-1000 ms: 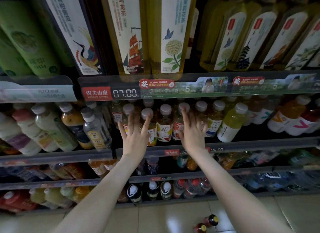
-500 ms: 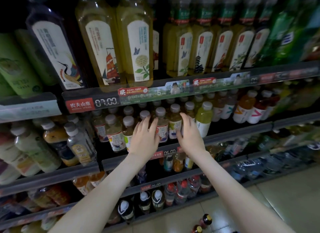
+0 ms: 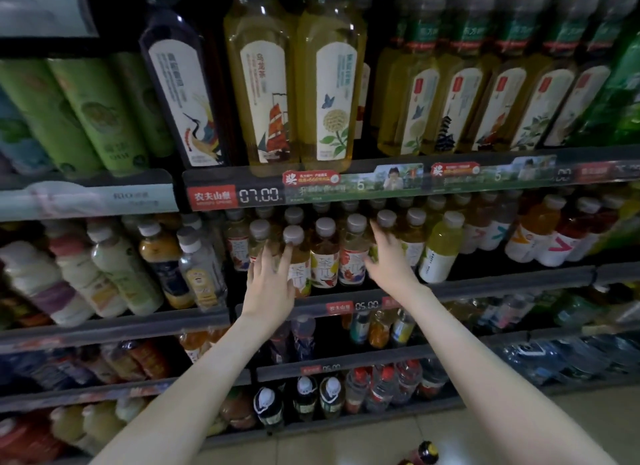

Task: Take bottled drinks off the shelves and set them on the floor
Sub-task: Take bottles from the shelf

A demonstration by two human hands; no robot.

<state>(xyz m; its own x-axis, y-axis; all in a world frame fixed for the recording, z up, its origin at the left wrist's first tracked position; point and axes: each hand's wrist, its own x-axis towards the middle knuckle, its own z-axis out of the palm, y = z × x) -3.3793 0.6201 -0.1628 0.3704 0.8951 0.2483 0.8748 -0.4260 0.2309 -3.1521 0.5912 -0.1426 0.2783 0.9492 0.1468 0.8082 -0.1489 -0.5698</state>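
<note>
reaching our left grip (image 3: 272,284) and right grip (image 3: 388,267), both spread apart and holding nothing, to tea bottles (image 3: 323,256) on the shelf (image 3: 485,286); one bottle (image 3: 427,450) stands on the floor (image 3: 346,445), so we judge most work remains.

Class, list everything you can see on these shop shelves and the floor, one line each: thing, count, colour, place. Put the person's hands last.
Tall plastic tea bottles with illustrated white labels: at least seven, yellow-green, upper shelf.
Tall dark bottle with a crane label: one, near black, upper shelf, left of those.
Green-wrapped drinks: several, green, upper shelf, far left.
Small grey-capped tea bottles: many, amber, middle shelf, centre.
Milky plastic bottles: several, whitish, middle shelf, left.
Red-capped clear bottles: a few, clear, lowest shelf.
Dark bottle with a yellowish top: at least one, dark, tiled floor.
Left hand: one, bare, open at the small tea bottles.
Right hand: one, bare, open, reaching among them.
</note>
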